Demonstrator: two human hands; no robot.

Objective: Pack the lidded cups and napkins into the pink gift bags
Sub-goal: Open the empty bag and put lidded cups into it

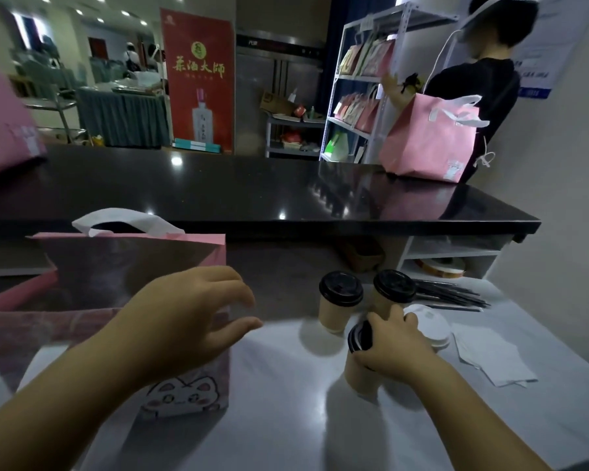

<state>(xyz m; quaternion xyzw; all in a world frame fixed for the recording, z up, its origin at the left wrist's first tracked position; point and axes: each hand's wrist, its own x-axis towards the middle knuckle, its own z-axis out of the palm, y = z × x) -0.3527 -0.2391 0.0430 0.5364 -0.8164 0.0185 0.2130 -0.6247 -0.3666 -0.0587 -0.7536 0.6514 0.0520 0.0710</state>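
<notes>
right hand (393,348): gripped tan paper cup (361,377) by its black lid (360,336), 3 o'clock
left hand (187,314): fingers spread loose, holding nothing, over pink bag (184,397), 9 o'clock
table (286,419): smooth white, glossy counter (218,185) at 12

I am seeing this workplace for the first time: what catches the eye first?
The right hand holds a tilted tan paper cup with a black lid at centre right. The left hand hovers by the pink paper gift bag with a cat drawing, at left.
</notes>
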